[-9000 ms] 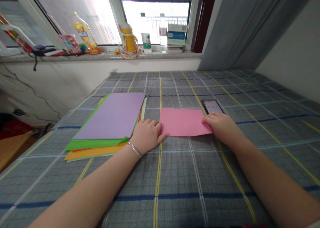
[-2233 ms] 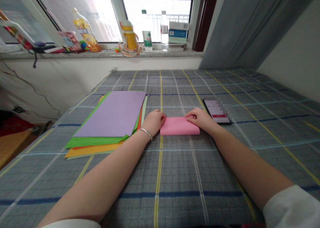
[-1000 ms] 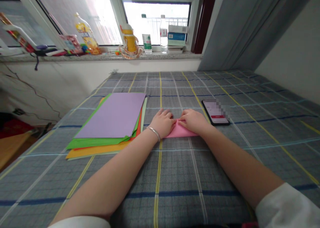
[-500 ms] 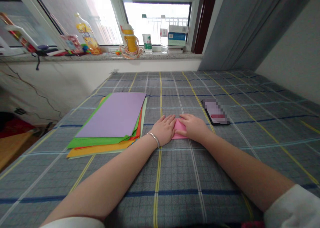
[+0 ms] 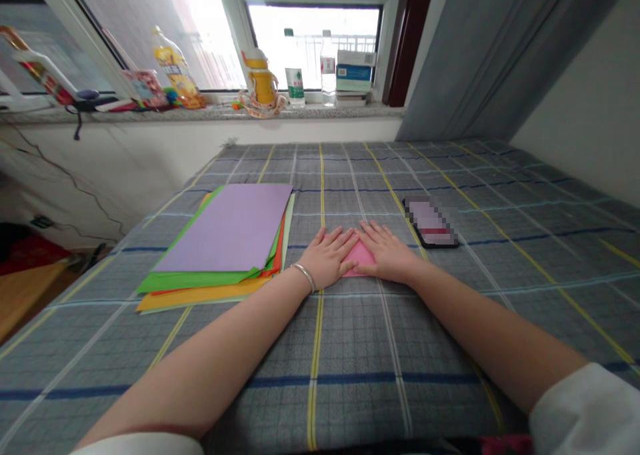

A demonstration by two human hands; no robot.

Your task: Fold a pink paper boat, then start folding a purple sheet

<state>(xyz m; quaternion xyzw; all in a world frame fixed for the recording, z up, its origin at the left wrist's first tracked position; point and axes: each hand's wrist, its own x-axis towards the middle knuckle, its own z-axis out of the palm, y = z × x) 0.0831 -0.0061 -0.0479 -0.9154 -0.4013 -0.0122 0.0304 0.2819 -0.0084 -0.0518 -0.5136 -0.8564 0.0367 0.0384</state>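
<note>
A small piece of pink paper (image 5: 359, 258) lies flat on the plaid cloth, partly covered by both hands. My left hand (image 5: 330, 255), with a silver bangle at the wrist, rests on its left side with the fingers stretched out. On its right side lies my right hand (image 5: 387, 252), palm down and fingers spread. The fingertips of the two hands come close together at the paper's far end. How the paper is folded under the hands is hidden.
Left of the hands is a stack of coloured paper (image 5: 225, 232), purple on top. A phone (image 5: 431, 223) lies to the right. Bottles, a yellow cup (image 5: 261, 82) and boxes (image 5: 354, 72) line the windowsill (image 5: 210, 113) behind the plaid cloth (image 5: 345, 348).
Both hands have spread their fingers more and lie flatter over the pink paper. The right hand's fingertips have shifted slightly farther away from me. The paper stack and phone stay in place.
</note>
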